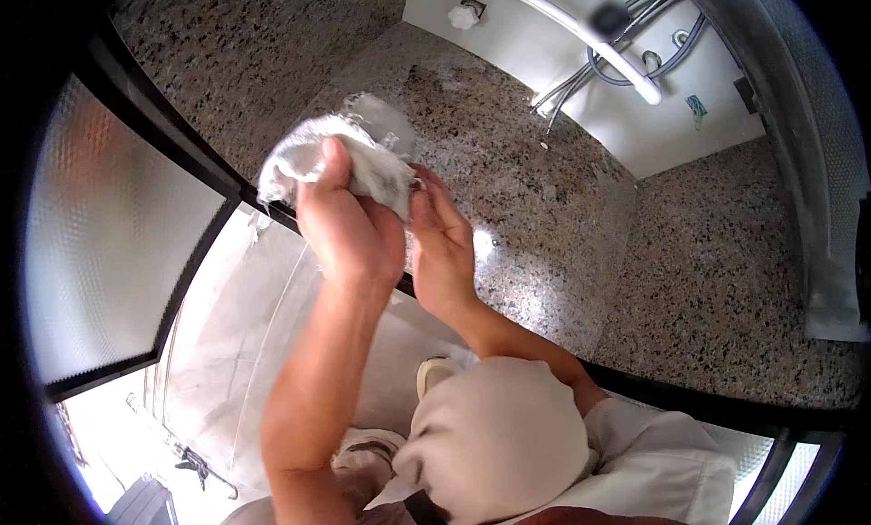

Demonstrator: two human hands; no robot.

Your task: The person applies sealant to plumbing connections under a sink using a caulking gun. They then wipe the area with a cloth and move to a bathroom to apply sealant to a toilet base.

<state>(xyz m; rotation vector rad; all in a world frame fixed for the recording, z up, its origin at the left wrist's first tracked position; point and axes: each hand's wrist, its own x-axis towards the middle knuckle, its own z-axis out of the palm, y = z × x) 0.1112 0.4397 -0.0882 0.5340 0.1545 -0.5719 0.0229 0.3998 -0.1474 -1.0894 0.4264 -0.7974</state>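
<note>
A white, frayed cloth (pixel 367 166) is bunched up between my hands, above the front edge of a cabinet with speckled stone panels. My left hand (pixel 349 221) is closed on it from the near side, its thumb lying over the top. At the cloth's right end, my right hand (pixel 440 248) pinches the edge with its fingertips. A wet-looking pale patch (pixel 386 117) shows on the stone just beyond the cloth.
Beyond, a white wall carries a white pipe (pixel 581 30), grey hoses (pixel 612 76) and a white valve knob (pixel 463 17). A frosted-glass door (pixel 118 244) with a black frame stands open at the left. The stone floor (pixel 535 225) inside has dark stains.
</note>
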